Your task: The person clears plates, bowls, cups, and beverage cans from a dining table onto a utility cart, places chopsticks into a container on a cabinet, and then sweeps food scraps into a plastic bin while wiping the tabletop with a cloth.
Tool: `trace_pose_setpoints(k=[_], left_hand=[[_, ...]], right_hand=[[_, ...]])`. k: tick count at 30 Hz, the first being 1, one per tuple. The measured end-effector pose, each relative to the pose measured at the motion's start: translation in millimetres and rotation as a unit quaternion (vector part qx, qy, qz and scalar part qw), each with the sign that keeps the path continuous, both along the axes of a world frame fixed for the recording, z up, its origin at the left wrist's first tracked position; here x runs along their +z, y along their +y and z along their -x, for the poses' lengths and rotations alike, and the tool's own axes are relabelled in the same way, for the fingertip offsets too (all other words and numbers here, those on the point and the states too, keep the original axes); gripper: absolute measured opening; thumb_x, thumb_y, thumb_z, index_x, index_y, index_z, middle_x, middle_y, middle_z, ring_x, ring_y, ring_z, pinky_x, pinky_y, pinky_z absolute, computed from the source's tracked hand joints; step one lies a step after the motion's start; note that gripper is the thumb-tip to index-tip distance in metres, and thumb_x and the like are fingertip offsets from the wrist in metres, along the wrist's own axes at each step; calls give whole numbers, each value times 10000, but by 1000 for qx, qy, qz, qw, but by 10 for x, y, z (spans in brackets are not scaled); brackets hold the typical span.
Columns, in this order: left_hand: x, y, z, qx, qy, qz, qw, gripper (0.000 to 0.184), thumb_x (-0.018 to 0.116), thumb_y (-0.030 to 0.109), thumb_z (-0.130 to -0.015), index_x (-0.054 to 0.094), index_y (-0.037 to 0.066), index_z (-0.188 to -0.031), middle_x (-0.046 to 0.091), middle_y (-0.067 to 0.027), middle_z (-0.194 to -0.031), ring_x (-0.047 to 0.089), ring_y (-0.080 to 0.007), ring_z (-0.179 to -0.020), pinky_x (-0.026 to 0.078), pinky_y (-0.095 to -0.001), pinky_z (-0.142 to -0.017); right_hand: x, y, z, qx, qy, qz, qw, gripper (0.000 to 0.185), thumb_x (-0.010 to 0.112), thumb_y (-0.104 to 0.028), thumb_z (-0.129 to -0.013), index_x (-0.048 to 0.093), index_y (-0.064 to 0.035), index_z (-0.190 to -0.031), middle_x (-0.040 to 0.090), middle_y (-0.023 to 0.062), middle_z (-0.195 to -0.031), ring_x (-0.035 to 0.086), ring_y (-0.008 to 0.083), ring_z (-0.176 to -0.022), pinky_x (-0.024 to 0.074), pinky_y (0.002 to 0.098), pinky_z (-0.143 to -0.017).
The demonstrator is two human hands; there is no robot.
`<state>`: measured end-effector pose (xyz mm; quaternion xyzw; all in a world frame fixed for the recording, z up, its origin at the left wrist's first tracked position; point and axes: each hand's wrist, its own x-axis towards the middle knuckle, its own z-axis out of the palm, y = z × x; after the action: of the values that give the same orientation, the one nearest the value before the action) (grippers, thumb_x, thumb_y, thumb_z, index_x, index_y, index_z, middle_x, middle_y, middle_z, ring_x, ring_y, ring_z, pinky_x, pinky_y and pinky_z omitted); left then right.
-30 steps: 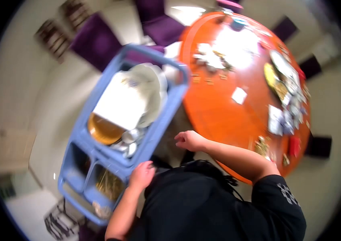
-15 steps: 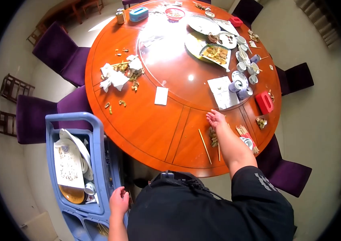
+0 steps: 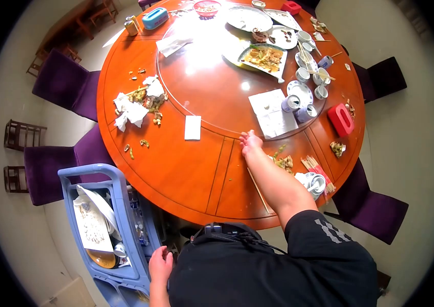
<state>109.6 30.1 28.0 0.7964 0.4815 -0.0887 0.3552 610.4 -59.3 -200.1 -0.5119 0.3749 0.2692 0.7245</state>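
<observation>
My right hand (image 3: pixel 250 143) reaches over the round wooden table, fingertips close to the rim of the glass turntable (image 3: pixel 204 124). Its fingers are loosely bent and slightly apart; I see nothing in them. Just right of it lies a white paper sheet (image 3: pixel 273 120), with two cans (image 3: pixel 291 103) at its right edge. Under my forearm are a chopstick (image 3: pixel 258 190) and food scraps (image 3: pixel 284 162). My left hand (image 3: pixel 161 265) hangs low beside the blue cart (image 3: pixel 120 192), fingers loosely curled, with nothing visible in it.
Scraps with crumpled tissues (image 3: pixel 134 111) lie on the table's left. Plates, a fish-shaped dish (image 3: pixel 265 58) and stacked cups (image 3: pixel 321 92) crowd the right. A red tissue box (image 3: pixel 340 120) stands near the right edge. Purple chairs (image 3: pixel 69 84) surround the table; the cart holds used dishes.
My right hand has moved left along the turntable's near edge, away from the paper sheet, and its fingers are more bent. The view has shifted slightly. My left hand remains beside the cart.
</observation>
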Motion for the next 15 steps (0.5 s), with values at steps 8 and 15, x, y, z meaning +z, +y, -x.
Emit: trace_pose_setpoints(k=[8, 15], left_hand=[[130, 69, -102, -12, -5, -23, 1000, 288, 645, 129, -797, 609, 22, -1063, 643, -127, -941, 634, -258, -809, 507, -347, -755], [70, 61, -110, -30, 7, -14, 999, 296, 646, 143, -798, 607, 33, -1070, 644, -130, -949, 637, -267, -824, 509, -350, -763]], right_hand=[[979, -82, 8, 448, -427, 283, 733, 211, 637, -228, -837, 624, -22, -880, 673, 92, -809, 646, 226, -738, 514, 357, -618], [1326, -1042, -816, 298, -392, 659, 568, 650, 772, -303, -663, 517, -79, -1217, 526, 173, -1225, 492, 360, -1132, 402, 439, -963]])
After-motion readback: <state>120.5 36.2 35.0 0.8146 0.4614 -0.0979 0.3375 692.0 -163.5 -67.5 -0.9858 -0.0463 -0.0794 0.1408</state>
